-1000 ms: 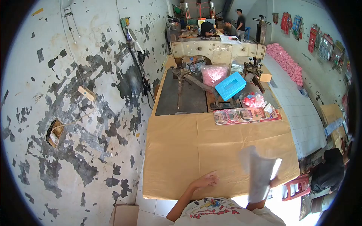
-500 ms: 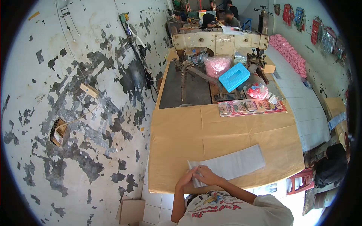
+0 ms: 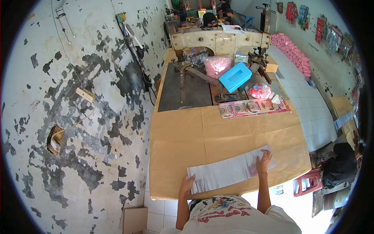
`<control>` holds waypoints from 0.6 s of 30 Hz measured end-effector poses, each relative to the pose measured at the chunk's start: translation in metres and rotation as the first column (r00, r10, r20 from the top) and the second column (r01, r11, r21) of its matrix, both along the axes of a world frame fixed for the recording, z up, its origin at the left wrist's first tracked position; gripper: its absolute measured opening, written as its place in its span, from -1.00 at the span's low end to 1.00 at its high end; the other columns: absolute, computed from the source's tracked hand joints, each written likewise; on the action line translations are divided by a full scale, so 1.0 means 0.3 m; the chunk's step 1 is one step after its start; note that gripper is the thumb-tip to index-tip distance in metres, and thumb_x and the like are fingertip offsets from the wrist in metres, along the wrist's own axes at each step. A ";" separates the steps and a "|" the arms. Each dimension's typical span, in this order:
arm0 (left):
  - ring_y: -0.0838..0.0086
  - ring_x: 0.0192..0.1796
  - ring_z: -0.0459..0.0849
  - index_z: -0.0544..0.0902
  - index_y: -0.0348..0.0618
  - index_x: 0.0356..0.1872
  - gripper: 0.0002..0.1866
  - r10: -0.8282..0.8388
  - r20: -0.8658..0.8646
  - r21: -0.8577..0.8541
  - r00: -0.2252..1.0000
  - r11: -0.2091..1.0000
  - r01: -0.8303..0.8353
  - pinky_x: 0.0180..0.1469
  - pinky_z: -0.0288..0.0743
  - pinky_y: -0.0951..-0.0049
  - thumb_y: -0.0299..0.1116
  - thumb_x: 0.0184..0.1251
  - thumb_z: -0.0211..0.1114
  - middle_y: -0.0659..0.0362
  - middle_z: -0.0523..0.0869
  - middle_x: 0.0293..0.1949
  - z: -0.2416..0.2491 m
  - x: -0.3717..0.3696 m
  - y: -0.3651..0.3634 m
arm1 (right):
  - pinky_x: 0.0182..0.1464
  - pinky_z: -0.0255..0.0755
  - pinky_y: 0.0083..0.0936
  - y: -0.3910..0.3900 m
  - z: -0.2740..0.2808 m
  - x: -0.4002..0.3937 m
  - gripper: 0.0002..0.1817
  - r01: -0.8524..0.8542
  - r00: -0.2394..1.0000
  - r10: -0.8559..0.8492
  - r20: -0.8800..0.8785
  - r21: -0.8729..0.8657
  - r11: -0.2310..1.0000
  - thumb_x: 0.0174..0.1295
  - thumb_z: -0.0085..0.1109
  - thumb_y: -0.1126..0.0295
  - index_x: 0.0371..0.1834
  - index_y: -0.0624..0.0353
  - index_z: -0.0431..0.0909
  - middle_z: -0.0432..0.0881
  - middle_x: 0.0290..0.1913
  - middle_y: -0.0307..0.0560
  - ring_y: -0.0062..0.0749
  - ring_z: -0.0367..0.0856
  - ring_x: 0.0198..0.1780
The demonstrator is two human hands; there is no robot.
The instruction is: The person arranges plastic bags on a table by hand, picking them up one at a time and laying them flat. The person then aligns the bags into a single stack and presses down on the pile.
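A long, greyish, shiny plastic sheet (image 3: 224,171) lies spread across the brown paper cover near the front of the table. At its left end my left hand (image 3: 187,184) grips the edge, with the thumb on top. My right hand (image 3: 264,161) is near the sheet's other end, its fingers bent and closed on the plastic close to the corner. Faint creases run across the sheet between the two hands.
Brown paper (image 3: 175,136) covers the table's front. Behind it are a printed strip (image 3: 253,108), a blue plastic basket (image 3: 235,77), a bag of pink pieces (image 3: 217,66) and a cream-coloured metal machine frame (image 3: 220,41). A red stool (image 3: 307,182) stands at the right.
My hands were together at the sheet's left end, where its edge looked rolled. Now the right hand has moved to the right end and the left edge lies flatter.
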State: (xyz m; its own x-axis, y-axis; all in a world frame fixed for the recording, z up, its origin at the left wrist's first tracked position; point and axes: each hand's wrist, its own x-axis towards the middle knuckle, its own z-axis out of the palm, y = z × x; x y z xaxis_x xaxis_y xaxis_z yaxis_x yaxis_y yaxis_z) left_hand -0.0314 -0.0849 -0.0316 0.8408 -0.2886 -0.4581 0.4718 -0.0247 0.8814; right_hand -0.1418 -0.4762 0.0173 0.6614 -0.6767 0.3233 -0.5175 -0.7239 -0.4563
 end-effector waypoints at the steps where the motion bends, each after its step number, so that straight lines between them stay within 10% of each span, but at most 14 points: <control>1: 0.46 -0.03 0.62 0.56 -0.39 0.11 -0.57 -0.006 0.019 0.037 1.000 0.999 0.005 0.06 0.50 0.40 -0.19 0.47 0.23 0.11 0.70 -0.07 0.021 -0.003 -0.003 | 0.24 0.29 -0.06 0.014 0.016 0.015 -0.60 -0.132 0.990 0.131 0.062 0.028 0.991 -0.01 0.39 0.45 -0.06 0.20 0.55 0.53 0.11 0.17 0.10 0.43 0.17; 3: 0.45 0.00 0.61 0.56 -0.41 0.11 -0.57 -0.011 0.064 0.109 0.998 0.994 0.004 0.09 0.48 0.39 -0.19 0.50 0.19 0.10 0.70 -0.06 0.055 -0.002 -0.012 | 0.05 0.43 -0.04 0.019 -0.270 0.033 -0.67 -0.476 0.869 0.485 0.099 -0.098 0.874 -0.06 0.36 0.48 -0.16 0.19 0.57 0.61 -0.11 0.14 0.11 0.53 -0.01; 4: 0.47 -0.04 0.60 0.58 -0.41 0.07 -0.58 -0.018 0.072 0.141 0.997 0.990 0.008 0.04 0.48 0.39 -0.18 0.49 0.19 0.12 0.70 -0.11 0.037 0.008 -0.006 | 0.21 0.35 -0.01 0.103 -0.148 0.005 -0.60 -0.583 0.812 0.576 0.090 0.100 0.806 0.01 0.35 0.41 -0.03 0.18 0.58 0.57 0.07 0.19 0.12 0.47 0.16; 8: 0.51 -0.21 0.58 0.65 -0.37 -0.08 -0.63 0.050 0.181 0.181 0.982 0.980 -0.084 -0.13 0.47 0.38 -0.17 0.46 0.21 0.21 0.68 -0.30 -0.075 0.022 0.060 | 0.44 0.03 0.10 0.030 -0.195 -0.033 -0.41 -0.001 0.991 -0.015 -0.131 -0.119 0.993 0.14 0.31 0.33 0.28 0.19 0.43 0.30 0.39 0.24 0.09 0.17 0.46; 12: 0.51 -0.28 0.56 0.66 -0.37 -0.12 -0.65 0.171 0.216 0.187 0.961 0.959 -0.212 -0.17 0.47 0.39 -0.19 0.45 0.21 0.20 0.67 -0.34 0.006 0.013 0.119 | 0.49 -0.03 0.03 -0.119 -0.129 -0.059 -0.33 0.470 0.864 -0.497 -0.079 -0.230 0.852 0.16 0.31 0.25 0.34 0.22 0.34 0.34 0.39 0.22 0.18 0.18 0.45; 15: 0.49 -0.31 0.58 0.65 -0.37 -0.11 -0.67 0.097 0.307 0.318 0.947 0.927 -0.198 -0.17 0.49 0.39 -0.22 0.46 0.19 0.18 0.68 -0.37 0.071 0.057 0.132 | 0.45 0.06 0.00 -0.104 -0.117 -0.068 -0.30 0.156 0.988 -0.154 -0.031 0.072 0.985 0.14 0.35 0.21 0.32 0.25 0.34 0.37 0.34 0.19 0.15 0.23 0.40; 18: 0.46 -0.28 0.62 0.63 -0.37 -0.02 -0.65 0.056 0.442 0.247 0.895 0.952 -0.182 -0.15 0.50 0.37 -0.24 0.48 0.15 0.14 0.72 -0.34 0.053 0.099 0.116 | 0.36 0.18 -0.05 0.048 0.040 -0.023 -0.30 0.237 0.959 -0.204 -0.197 0.160 0.958 0.07 0.42 0.15 0.23 0.29 0.43 0.43 0.26 0.19 0.14 0.26 0.36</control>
State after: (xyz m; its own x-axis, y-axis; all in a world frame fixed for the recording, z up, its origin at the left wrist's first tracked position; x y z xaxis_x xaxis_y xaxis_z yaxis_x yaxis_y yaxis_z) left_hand -0.0016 -0.0500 -0.0157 0.9915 -0.0890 -0.0945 0.0681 -0.2630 0.9624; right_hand -0.1487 -0.4620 0.0294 0.5245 -0.8482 0.0740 -0.7392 -0.4968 -0.4547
